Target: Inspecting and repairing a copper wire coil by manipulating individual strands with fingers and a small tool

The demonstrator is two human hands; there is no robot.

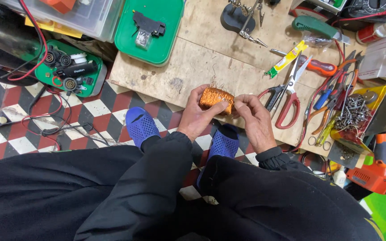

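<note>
Between both hands, just above the blue shoes [141,126]: copper wire coil [216,99], gripped by left hand [196,118], thumb across its side, fingers curled beneath. Right hand [254,117] pinched at the coil's right end, fingertips apparently on a fine strand, too thin to confirm. Likely mid-way through handling the winding's loose end; next move calls for a steady pinch and a firm hold on the coil. Wrists bent inward, forearms resting on knees. Beyond the right hand: red scissors [290,96] and pliers [331,96] on the wooden board [193,62].
</note>
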